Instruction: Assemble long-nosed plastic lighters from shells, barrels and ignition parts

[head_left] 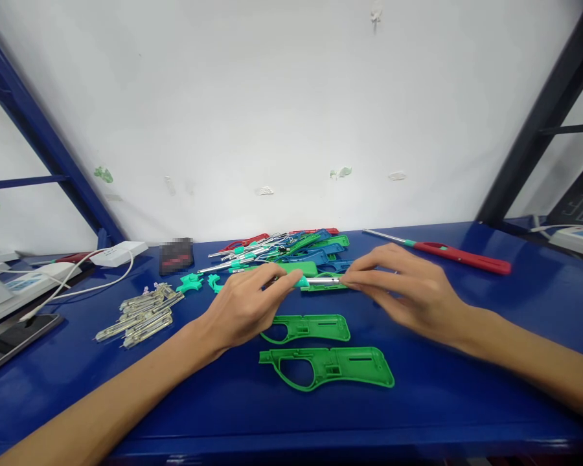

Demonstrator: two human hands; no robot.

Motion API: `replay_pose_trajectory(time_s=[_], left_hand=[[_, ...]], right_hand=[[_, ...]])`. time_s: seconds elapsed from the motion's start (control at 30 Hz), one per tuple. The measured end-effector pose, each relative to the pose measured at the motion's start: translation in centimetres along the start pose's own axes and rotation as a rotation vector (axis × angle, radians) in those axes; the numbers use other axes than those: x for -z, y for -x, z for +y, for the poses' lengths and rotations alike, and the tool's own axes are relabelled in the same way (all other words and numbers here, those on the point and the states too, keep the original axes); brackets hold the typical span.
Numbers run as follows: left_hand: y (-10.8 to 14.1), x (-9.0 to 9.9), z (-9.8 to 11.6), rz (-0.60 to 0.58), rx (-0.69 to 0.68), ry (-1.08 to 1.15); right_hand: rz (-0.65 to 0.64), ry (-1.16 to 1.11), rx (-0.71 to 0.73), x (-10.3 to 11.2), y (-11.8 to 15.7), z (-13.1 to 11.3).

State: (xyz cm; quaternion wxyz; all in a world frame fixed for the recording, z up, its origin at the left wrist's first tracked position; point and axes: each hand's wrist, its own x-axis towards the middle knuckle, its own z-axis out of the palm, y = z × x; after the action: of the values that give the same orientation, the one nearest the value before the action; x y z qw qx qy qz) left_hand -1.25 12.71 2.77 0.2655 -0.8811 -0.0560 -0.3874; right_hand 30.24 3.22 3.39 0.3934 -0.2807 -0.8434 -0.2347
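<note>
Blue table (447, 414): bears all items below. Right hand (408, 291): fingers narrow, pinching a tube's right end. Left hand (245, 301): thumb and forefinger narrow, on its teal tip. Red lighter (461, 257): lies at right, beyond the right hand. Two green handle halves (362, 370): flat, nearer the front edge. Metal tube (323, 281): raised between both hands. Teal tip (302, 281): at tube's left end.

A patched white wall (291, 116) backs the blue bench (442, 408). At left, a phone (19, 340) lies beside a white power strip (29, 283) and looped cable (97, 294); near the wall, a dark box (175, 259), partly blurred. Metal posts (541, 123) flank both sides.
</note>
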Motion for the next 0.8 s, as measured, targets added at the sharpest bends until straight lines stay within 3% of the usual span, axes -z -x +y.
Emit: replay_pose_trajectory(time_s=[0.4,0.8], left_hand=[[-0.21,-0.14,0.48,-0.012,0.036,0.029],[-0.35,0.26,0.57,-0.031,0.017,0.03]], right_hand=[[0.023,0.022,-0.106,0.08,-0.56,-0.58],[-0.087,-0.012,-0.133,-0.35,-0.07,-0.18]])
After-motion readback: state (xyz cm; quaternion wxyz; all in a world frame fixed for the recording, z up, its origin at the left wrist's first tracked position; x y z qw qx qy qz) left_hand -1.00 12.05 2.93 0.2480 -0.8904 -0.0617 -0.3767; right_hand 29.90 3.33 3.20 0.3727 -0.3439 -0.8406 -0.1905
